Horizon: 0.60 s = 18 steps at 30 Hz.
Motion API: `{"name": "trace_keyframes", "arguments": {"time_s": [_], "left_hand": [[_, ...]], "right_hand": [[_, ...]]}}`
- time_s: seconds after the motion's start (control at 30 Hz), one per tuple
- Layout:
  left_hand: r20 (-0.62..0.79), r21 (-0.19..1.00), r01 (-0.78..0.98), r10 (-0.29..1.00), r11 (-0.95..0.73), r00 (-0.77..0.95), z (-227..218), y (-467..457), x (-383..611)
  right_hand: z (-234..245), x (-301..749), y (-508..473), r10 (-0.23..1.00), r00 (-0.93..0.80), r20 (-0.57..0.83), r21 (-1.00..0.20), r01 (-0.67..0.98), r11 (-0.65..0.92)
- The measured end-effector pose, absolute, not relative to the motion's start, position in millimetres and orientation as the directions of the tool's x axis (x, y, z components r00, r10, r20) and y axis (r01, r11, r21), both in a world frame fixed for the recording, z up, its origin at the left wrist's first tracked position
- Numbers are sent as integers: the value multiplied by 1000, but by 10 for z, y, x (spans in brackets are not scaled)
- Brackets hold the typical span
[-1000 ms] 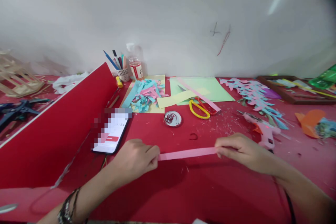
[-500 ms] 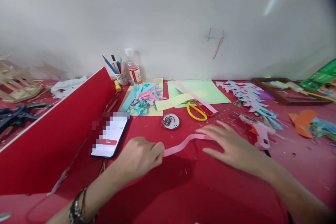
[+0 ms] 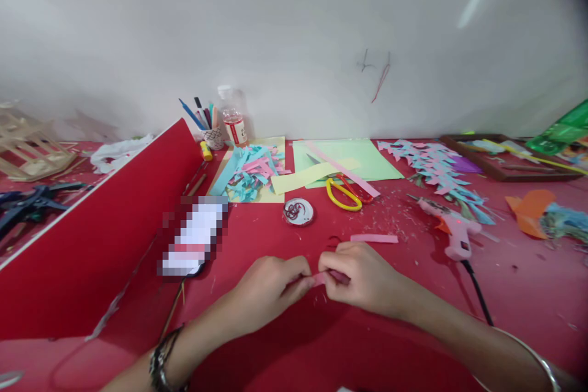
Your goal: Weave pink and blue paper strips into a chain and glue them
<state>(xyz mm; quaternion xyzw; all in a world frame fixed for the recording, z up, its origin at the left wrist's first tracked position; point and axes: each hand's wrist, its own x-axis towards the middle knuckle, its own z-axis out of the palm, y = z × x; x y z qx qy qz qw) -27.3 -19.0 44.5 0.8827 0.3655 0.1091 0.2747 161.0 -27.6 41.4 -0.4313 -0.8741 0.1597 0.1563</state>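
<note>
Head view: left hand [image 3: 275, 289] and right hand [image 3: 365, 277] pinch pink paper [image 3: 318, 280]; a flat strip [image 3: 374, 238] lies on their far side.

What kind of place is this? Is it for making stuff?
It looks like a place for crafts, maybe a workshop or classroom. The red table has scissors, a pink glue gun and a heap of cut strips.
</note>
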Motion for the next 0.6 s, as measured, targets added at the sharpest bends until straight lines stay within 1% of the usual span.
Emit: {"name": "trace_keyframes", "arguments": {"time_s": [0.07, 0.1, 0.17, 0.23, 0.33, 0.47, 0.53, 0.57, 0.6], "left_hand": [[-88, 728, 544, 730, -417, 678, 466, -196, -299], [-129, 783, 524, 737, -335, 664, 468, -198, -316], [-200, 847, 492, 739, -199, 644, 454, -197, -367], [-236, 869, 477, 740, -128, 629, 430, -183, -448], [-276, 860, 502, 749, -87, 603, 408, -139, -624], [-286, 786, 603, 782, -139, 553, 441, -87, -865], [-280, 732, 655, 793, -189, 542, 484, -76, -935], [-275, 705, 676, 796, -214, 539, 510, -73, -952], [-266, 680, 692, 798, -242, 541, 539, -71, -957]], "right_hand": [[385, 1695, -261, 798, -585, 144, -462, 673, 577], [373, 1743, -255, 795, -589, 144, -486, 657, 576], [350, 1849, -249, 794, -592, 140, -518, 639, 568], [330, 1964, -254, 806, -578, 128, -519, 653, 551], [293, 2159, -282, 854, -515, 81, -494, 723, 483], [220, 2459, -307, 928, -372, 16, -439, 831, 341], [203, 2610, -295, 946, -325, 11, -360, 881, 307], [211, 2675, -286, 953, -300, 30, -294, 909, 296], [233, 2725, -277, 959, -272, 78, -212, 936, 282]]}}
